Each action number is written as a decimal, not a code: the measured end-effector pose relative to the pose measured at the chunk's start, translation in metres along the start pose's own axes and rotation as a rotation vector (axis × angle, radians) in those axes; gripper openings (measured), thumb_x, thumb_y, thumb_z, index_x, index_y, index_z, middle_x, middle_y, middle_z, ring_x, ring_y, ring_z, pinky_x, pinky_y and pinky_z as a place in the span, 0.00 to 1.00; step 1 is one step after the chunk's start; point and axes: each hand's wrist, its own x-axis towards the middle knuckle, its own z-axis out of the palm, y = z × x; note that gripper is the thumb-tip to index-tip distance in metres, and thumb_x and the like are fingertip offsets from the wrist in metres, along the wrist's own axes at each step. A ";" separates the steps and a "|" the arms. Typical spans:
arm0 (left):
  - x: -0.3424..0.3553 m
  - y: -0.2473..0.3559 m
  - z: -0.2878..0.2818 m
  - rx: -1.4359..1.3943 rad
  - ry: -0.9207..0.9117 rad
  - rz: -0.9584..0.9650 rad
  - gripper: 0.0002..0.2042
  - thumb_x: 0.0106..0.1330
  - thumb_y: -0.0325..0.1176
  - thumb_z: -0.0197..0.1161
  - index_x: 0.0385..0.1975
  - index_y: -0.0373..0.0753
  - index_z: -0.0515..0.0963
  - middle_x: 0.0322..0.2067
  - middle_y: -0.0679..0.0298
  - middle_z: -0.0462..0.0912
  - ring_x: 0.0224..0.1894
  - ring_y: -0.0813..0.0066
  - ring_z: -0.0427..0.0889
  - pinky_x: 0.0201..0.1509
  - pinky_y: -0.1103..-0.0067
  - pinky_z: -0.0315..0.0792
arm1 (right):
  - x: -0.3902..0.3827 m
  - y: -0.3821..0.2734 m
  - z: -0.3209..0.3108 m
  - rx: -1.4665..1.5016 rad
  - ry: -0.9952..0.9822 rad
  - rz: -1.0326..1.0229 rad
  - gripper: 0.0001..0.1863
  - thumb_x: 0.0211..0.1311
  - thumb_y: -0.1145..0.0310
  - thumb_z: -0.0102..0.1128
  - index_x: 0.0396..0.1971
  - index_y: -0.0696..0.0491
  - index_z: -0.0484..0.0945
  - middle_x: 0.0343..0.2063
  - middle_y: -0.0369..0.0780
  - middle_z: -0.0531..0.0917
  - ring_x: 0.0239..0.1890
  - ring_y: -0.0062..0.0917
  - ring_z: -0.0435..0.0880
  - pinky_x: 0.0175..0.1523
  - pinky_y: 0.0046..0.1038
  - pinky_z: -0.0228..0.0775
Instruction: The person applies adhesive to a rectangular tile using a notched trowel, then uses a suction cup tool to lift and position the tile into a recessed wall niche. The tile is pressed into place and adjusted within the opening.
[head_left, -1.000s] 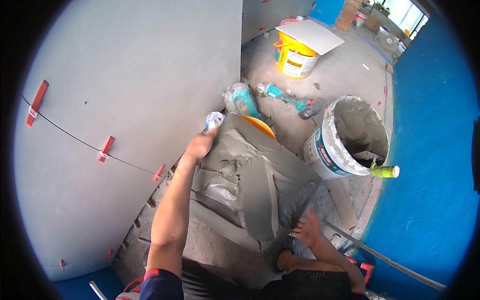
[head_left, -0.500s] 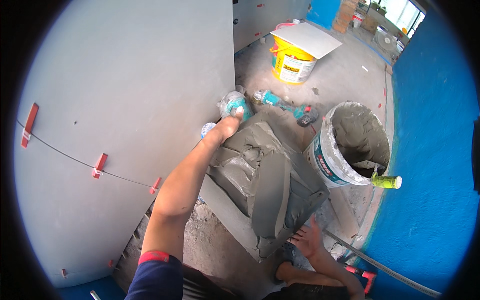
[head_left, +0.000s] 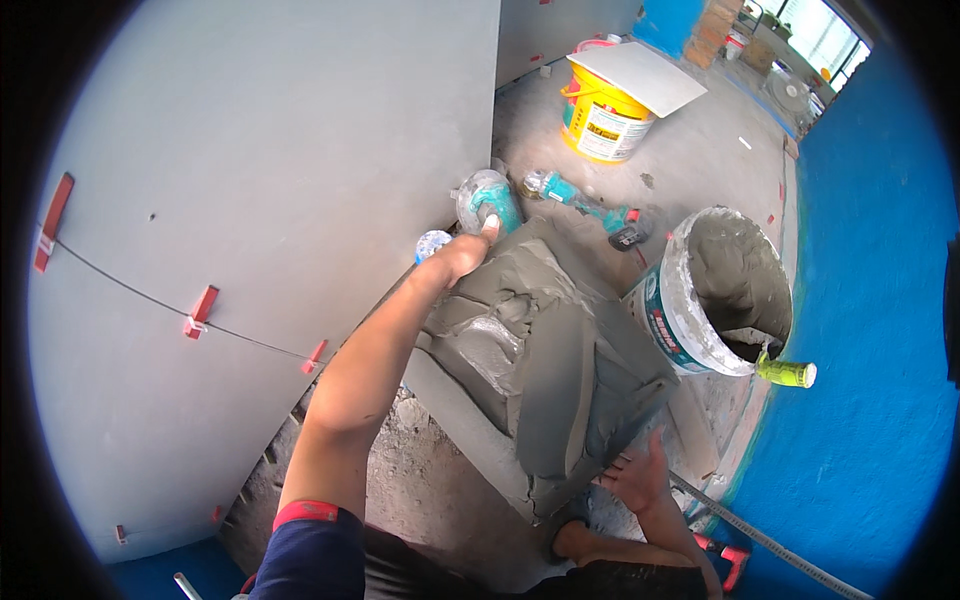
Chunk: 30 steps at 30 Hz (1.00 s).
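Observation:
A square grey tile lies tilted in front of me, its upper face spread with thick, ridged wet mortar. My left hand is at the tile's far left edge, thumb stretched along it and the fingers hidden below; it seems to grip that edge. Close to the tile's near right edge is my right hand, thumb up and fingers spread; whether its fingertips touch the tile is unclear. Just beyond my left thumb sits a teal tool with a clear round base.
To the right stands a white bucket of mortar with a yellow-green handle at its rim. A teal cordless angle grinder and a yellow bucket under a board lie farther off. A grey panel flanks the left, a blue wall the right.
The view has shifted a little, so the tile, buckets and tools appear slightly farther right. My right hand shows slightly higher and farther right, fingers still spread. My left hand keeps its place on the edge.

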 end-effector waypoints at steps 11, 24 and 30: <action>-0.102 -0.044 -0.025 0.163 0.187 0.217 0.41 0.75 0.70 0.29 0.64 0.39 0.73 0.56 0.53 0.80 0.59 0.60 0.78 0.66 0.66 0.69 | 0.000 0.011 -0.029 -0.142 0.117 0.101 0.59 0.61 0.22 0.45 0.75 0.57 0.48 0.70 0.52 0.61 0.71 0.48 0.62 0.70 0.61 0.52; -0.348 -0.041 -0.013 -0.283 0.623 -0.436 0.47 0.73 0.70 0.33 0.41 0.23 0.82 0.44 0.33 0.82 0.57 0.39 0.78 0.62 0.60 0.70 | -0.092 -0.096 0.065 -0.625 0.278 0.225 0.66 0.53 0.18 0.51 0.77 0.56 0.45 0.75 0.50 0.50 0.75 0.48 0.52 0.73 0.54 0.42; -0.454 -0.058 -0.020 -0.414 0.715 -0.542 0.45 0.74 0.68 0.35 0.37 0.23 0.82 0.40 0.34 0.83 0.53 0.37 0.79 0.59 0.59 0.71 | -0.121 -0.081 0.139 -0.841 0.300 0.333 0.71 0.51 0.14 0.47 0.78 0.56 0.37 0.77 0.52 0.43 0.78 0.49 0.43 0.76 0.57 0.30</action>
